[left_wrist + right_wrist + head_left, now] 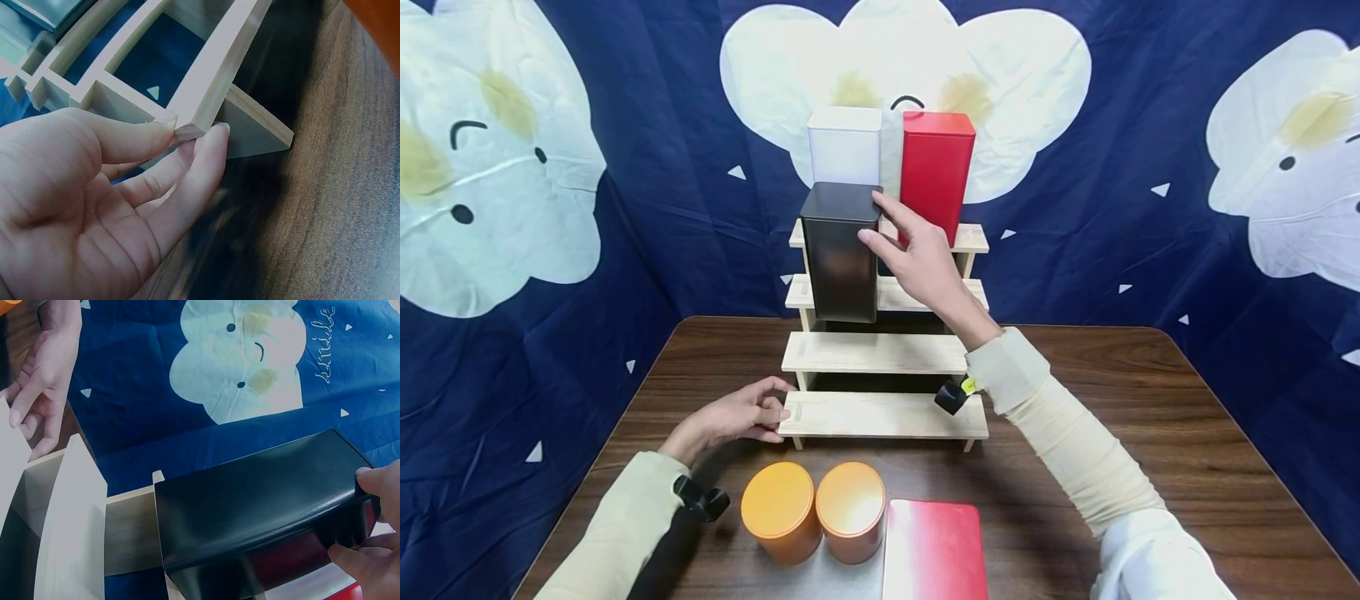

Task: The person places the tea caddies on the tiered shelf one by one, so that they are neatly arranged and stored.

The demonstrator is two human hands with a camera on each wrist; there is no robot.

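Observation:
My left hand (741,414) pinches the left end of the lowest step of a pale wooden tiered rack (880,414), thumb above and fingers below in the left wrist view. Farther up, a tall black tin (842,258) stands upright at the second step from the top, its base reaching slightly past that step's front edge. With thumb and fingers, my right hand (921,254) holds this tin by its upper right corner. Behind it on the top step are a white tin (846,146) and a red tin (936,171), set apart from each other.
Two round orange tins (777,510) stand side by side on the dark wood table (1112,433) before the rack. Right of them is a red tin (934,550), cut off by the frame. A blue cloth (662,125) with white clouds hangs close behind.

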